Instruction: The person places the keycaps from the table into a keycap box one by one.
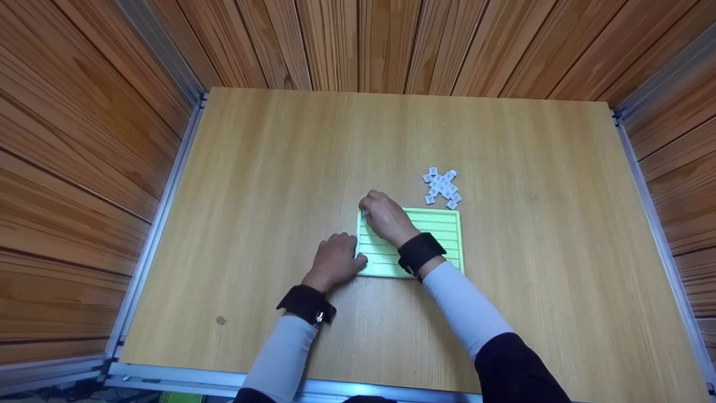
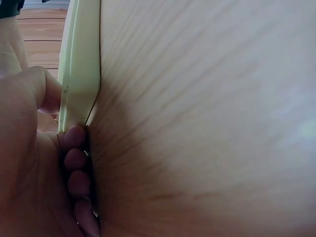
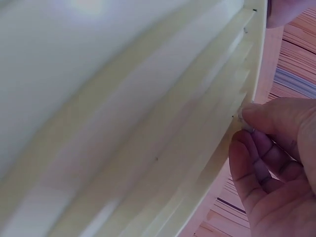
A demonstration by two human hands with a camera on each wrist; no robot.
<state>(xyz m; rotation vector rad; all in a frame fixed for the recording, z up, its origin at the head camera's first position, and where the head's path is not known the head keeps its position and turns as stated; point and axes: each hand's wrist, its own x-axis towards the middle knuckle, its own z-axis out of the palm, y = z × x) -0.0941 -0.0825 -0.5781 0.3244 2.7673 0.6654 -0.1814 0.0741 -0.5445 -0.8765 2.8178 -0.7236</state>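
Note:
A pale green ridged tray (image 1: 436,226) lies on the table under my hands. My right hand (image 1: 387,217) is over the tray's far left corner, pinching a small white tile (image 1: 365,212) between thumb and fingertips. In the right wrist view, those fingertips are right at the tray's rim (image 3: 257,59), and they hide most of the tile. My left hand (image 1: 334,258) holds the tray by its near left corner. Its thumb lies on the rim while the other fingers line the outer side, as the left wrist view shows beside the tray's edge (image 2: 81,59).
Several small white tiles (image 1: 442,186) lie in a loose cluster just beyond the tray's far right corner. The wooden table (image 1: 251,184) has metal rails along its sides and front, with wood-plank walls (image 1: 386,45) at the back and sides.

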